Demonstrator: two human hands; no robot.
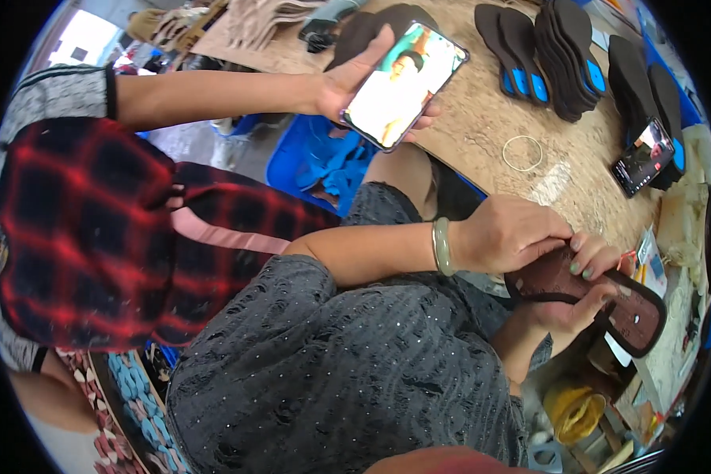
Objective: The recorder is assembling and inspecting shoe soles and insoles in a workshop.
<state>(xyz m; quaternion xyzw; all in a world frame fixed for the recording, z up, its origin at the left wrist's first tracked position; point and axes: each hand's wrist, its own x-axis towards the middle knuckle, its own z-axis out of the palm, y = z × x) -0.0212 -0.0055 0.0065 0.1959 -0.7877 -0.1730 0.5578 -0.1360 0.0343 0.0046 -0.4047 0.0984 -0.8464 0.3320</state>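
Note:
Both my hands hold one brown shoe insole with a dark rim (626,310) just off the near edge of the worktable (482,110). My left hand (512,234), with a pale green bangle on its wrist, presses down on the insole's upper end. Beneath it, my right hand (578,306), which has green-painted nails, cups the insole, with fingers curled over its top. The insole's toe end points to the lower right and is uncovered.
Another person in a red-and-black plaid top (79,237) reaches over from the left, holding up a lit phone (403,83). On the table lie stacks of dark insoles with blue patches (557,55), a second phone (644,156) and a rubber band (523,152). A blue crate (288,170) sits below.

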